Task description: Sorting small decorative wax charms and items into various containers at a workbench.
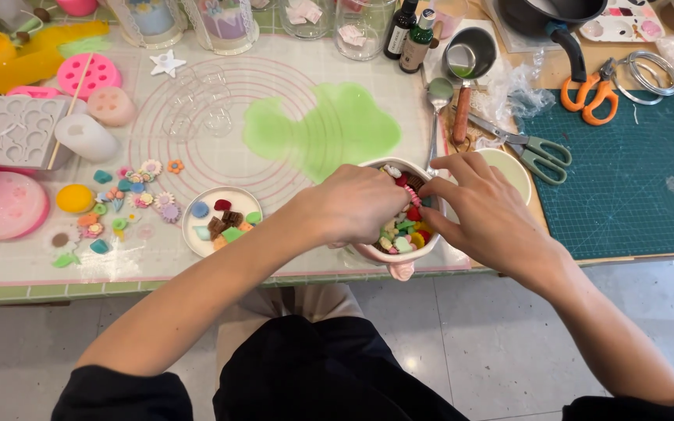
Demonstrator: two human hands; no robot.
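Cluttered craft table: at six o'clock, left hand and right hand pinch a pink stick together over a bowl.

A single view comes from a camera worn on the person's head, looking steeply down and forward. It sits close: both forearms rise from the bottom edge to the left hand and right hand at centre. Beyond the hands the desk fills the upper half; below them, lap and floor.
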